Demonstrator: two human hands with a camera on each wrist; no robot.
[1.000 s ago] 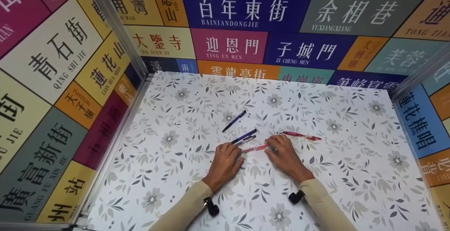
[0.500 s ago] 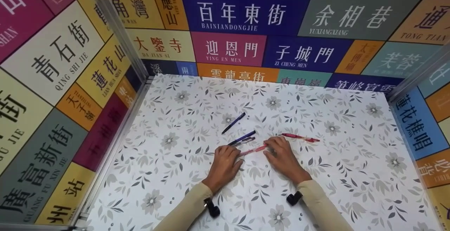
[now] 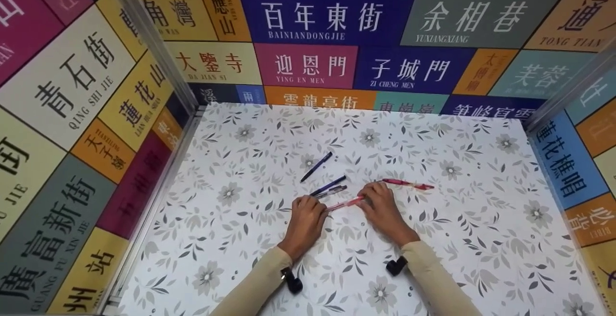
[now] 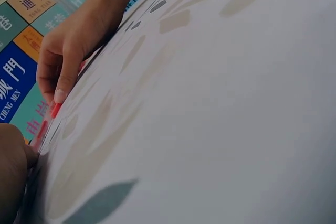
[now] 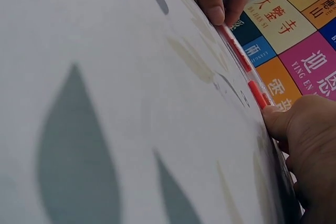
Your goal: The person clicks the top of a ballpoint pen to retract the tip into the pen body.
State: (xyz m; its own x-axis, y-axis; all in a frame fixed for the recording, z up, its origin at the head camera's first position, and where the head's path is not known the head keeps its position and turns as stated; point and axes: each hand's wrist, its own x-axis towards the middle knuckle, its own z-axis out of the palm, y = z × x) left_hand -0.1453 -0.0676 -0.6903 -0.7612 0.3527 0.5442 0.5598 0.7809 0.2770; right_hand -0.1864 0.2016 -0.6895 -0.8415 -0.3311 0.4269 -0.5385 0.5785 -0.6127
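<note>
A slim red pen (image 3: 340, 205) with a see-through barrel lies between the two hands, low over the flowered tabletop. My left hand (image 3: 306, 217) pinches its left end between thumb and fingers. The pen's red right end is pinched by my right hand (image 3: 383, 208), thumb against it. Up close in the right wrist view, red refill shows inside the clear barrel (image 5: 237, 50). Just beyond the left fingers lie a blue pen (image 3: 329, 185) and a clear-barrelled dark pen (image 3: 335, 190), side by side.
Farther back lies another dark blue pen (image 3: 316, 167), slanted. A red pen (image 3: 408, 184) rests behind and right of the right hand. Panels with coloured sign prints (image 3: 308, 66) wall the flowered table (image 3: 269, 277) at the back and both sides.
The left thumb has drawn in against the pen. Both hands keep their places at its ends; the view has shifted slightly. The other pens lie as before.
</note>
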